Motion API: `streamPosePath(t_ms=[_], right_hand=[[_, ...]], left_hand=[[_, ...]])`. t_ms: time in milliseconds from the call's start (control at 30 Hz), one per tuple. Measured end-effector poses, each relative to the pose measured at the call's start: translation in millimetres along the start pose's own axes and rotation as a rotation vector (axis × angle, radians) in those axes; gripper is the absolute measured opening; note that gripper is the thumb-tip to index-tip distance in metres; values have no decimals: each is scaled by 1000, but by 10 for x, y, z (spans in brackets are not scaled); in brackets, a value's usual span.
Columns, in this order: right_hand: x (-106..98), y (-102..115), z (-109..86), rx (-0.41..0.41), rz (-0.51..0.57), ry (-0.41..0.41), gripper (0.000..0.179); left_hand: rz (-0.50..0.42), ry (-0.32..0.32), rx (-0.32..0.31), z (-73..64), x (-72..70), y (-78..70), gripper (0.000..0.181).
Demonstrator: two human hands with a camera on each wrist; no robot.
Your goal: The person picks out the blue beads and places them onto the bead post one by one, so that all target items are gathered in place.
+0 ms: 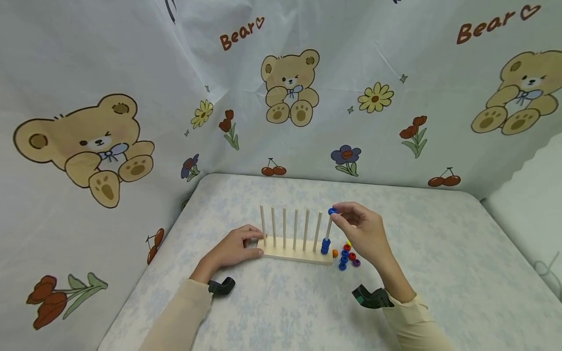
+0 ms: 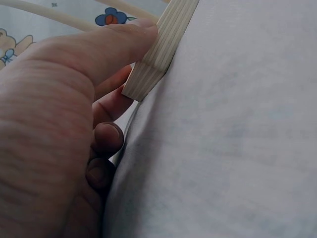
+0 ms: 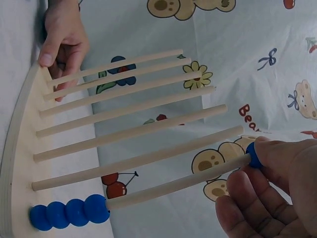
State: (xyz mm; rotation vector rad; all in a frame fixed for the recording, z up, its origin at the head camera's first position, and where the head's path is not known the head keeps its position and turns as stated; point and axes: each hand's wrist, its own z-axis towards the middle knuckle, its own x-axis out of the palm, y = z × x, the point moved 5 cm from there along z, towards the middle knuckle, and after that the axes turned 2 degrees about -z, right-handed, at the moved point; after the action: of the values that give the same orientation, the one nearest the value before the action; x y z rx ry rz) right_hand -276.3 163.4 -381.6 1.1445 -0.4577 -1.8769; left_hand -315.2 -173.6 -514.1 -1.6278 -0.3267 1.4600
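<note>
A pale wooden base [image 1: 294,250] with several upright pegs stands on the table. The left hand [image 1: 234,246] grips its left end, thumb on the near edge and fingers behind, as the left wrist view shows on the striped wood [image 2: 166,39]. Blue beads [image 3: 74,213] are stacked at the foot of the rightmost peg [image 3: 178,183]; the other pegs carry none. At that peg's tip, the right hand [image 1: 362,231] pinches a blue bead [image 3: 254,154] between thumb and index finger. Whether the peg's tip has entered the bead's hole cannot be made out.
Loose beads [image 1: 344,258] in blue, red, purple and yellow lie on the table right of the base, below the right hand. An orange bead [image 1: 335,253] sits by the base's right end. A bear-print curtain [image 1: 342,58] hangs behind the table [image 1: 281,307].
</note>
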Motion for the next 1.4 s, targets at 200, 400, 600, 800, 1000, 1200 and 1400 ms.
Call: streamPosePath(t_ms=[200, 400, 600, 800, 1000, 1200, 1400], right_hand=[[-4, -2, -5, -4, -14, 23, 18], [-16, 0, 10, -3, -16, 34, 17], [-16, -7, 15, 13, -19, 53, 18], [-21, -10, 22, -2, -34, 54, 18], [-68, -29, 11, -2, -40, 41, 19], [-186, -60, 31, -5, -64, 8, 18], [-310, -203, -1, 53, -106, 9, 19]], left_hand=[[4, 8, -11, 3, 5, 9, 42], [2, 0, -10, 3, 2, 10, 40], [6, 4, -19, -2, 0, 13, 42], [0, 2, -12, -1, -9, -4, 42], [2, 22, -19, -11, 14, -16, 43], [0, 8, -5, 1, 6, -32, 44], [14, 14, -22, -1, 4, -5, 45]])
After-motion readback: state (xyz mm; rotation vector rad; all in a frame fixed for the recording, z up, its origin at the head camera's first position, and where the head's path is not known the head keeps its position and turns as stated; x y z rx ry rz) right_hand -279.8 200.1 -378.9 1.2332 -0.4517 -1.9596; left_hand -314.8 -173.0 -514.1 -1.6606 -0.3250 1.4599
